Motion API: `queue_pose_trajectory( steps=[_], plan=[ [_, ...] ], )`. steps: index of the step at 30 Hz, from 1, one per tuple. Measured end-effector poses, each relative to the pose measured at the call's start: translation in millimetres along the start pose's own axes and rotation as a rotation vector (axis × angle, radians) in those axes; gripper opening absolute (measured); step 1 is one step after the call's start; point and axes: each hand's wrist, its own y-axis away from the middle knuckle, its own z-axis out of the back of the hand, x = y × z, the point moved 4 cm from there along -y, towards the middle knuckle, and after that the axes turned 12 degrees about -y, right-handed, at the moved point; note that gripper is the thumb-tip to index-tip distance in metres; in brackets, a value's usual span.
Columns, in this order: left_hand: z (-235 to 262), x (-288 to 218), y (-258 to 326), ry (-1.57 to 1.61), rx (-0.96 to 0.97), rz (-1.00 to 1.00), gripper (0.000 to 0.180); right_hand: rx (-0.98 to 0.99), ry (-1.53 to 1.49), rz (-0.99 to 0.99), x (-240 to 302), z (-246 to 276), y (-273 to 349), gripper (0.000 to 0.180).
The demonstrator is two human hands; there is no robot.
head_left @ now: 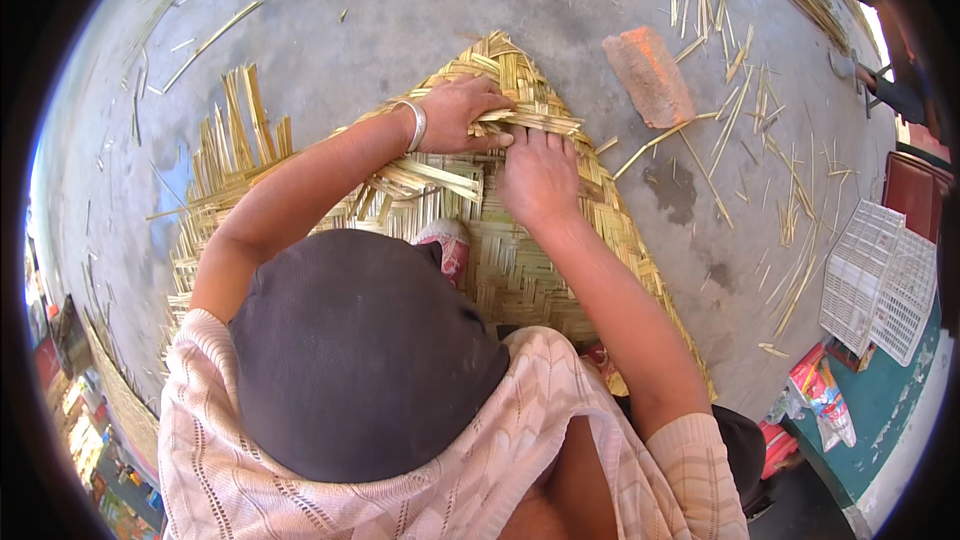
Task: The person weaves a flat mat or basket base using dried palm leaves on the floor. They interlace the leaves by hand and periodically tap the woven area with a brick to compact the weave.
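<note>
While the knee hides the mat (520,270), both hands (500,135) pinch bamboo strips (530,120).

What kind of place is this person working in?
Probably an outdoor yard used for mat weaving: both hands work a woven bamboo mat on a bare concrete floor strewn with loose strips, a brick nearby.

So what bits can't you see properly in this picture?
- Head view: the near part of the flat woven mat of yellow straw strips is hidden under the person's dark knee and arms.
- Right hand: its fingertips curl into the strips, so the grip is unclear.
- Left hand: its palm side is pressed down, hidden.
- White plastic lattice crate: bent by the picture's rim.
- Reddish brick: its underside is hidden.
</note>
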Motion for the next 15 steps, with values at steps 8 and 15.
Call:
queue_pose_trajectory(
  steps=[8, 15],
  plan=[
    [-3, 8, -8, 0.188, 0.054, 0.060, 0.044, -0.021, 0.026, 0.007, 0, 2, -9, 0.034],
    [-8, 9, -4, 0.096, 0.018, -0.068, 0.052, -0.072, 0.016, 0.064, -1, -8, -9, 0.026]
  ],
)
